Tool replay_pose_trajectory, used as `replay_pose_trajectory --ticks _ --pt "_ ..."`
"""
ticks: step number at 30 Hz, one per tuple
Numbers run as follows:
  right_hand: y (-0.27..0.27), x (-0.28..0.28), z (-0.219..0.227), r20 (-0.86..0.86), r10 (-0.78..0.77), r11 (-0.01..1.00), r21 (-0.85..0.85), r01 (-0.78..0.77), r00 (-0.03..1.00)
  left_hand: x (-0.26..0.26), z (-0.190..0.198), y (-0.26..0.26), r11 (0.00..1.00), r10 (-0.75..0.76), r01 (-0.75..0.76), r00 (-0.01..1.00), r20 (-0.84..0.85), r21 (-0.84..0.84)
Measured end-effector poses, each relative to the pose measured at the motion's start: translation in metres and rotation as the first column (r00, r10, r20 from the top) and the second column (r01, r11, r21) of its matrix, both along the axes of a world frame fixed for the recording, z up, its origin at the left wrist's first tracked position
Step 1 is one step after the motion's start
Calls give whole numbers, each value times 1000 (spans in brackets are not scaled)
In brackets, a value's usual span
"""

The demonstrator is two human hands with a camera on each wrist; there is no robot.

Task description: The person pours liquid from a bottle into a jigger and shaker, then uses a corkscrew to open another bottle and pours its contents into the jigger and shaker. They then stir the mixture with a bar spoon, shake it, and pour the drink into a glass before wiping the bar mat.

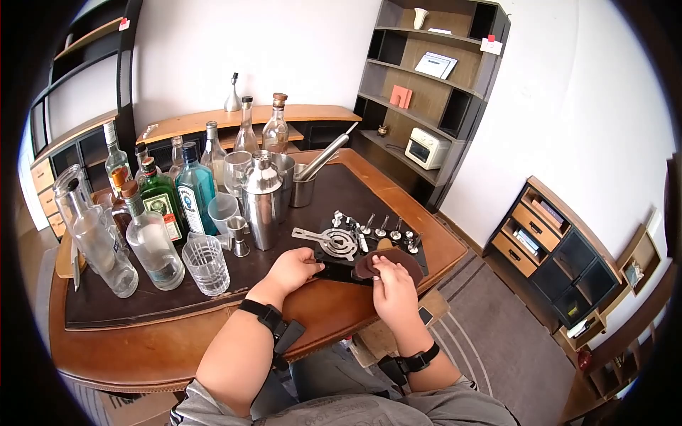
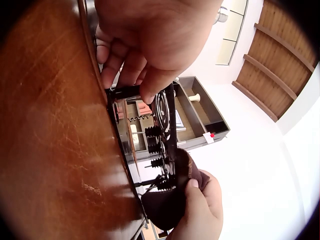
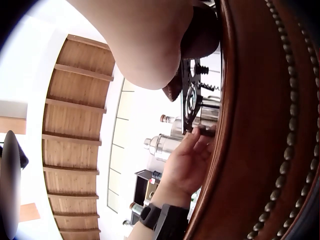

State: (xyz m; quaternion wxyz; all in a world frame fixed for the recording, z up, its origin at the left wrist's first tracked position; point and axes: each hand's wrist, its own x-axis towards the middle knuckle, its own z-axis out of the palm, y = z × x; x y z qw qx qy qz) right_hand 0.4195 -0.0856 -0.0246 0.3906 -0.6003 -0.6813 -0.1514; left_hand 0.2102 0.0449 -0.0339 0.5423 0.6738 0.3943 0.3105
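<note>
My left hand [image 1: 293,268] grips the near left corner of a black bar-tool rack [image 2: 125,92], thumb on top and fingers below. The rack stands on the leather-topped desk close to its front edge. A flat metal strainer [image 1: 337,243] lies on it, and several metal bottle pourers [image 1: 381,230] stand upright in it. At the rack's right end, my right hand [image 1: 396,287] holds a dark brown cloth [image 1: 362,268] that laps over the rack's edge. In the left wrist view, the thumb presses on the cloth [image 2: 167,207], which hangs down beside the pourers.
Left of the rack stand a steel shaker [image 1: 263,206], a small jigger [image 1: 239,238], a cut-glass tumbler [image 1: 206,266] and several bottles, including a blue one [image 1: 195,188]. Behind is a steel cup [image 1: 302,193] holding tools. A wooden stool [image 1: 435,309] with a phone is below the desk's edge.
</note>
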Motion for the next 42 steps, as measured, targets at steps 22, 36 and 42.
replay_pose_trajectory --ticks 22,36,42 --pt "53 -84 2 110 230 970 48 -237 967 -10 -8 8 968 -8 31 996 -92 249" --pt "7 17 -6 43 59 990 125 -64 997 -5 15 -5 999 -9 7 999 -42 -52" --pt "15 20 0 -26 -151 985 78 152 988 -4 6 0 999 -1 0 999 -48 -36"
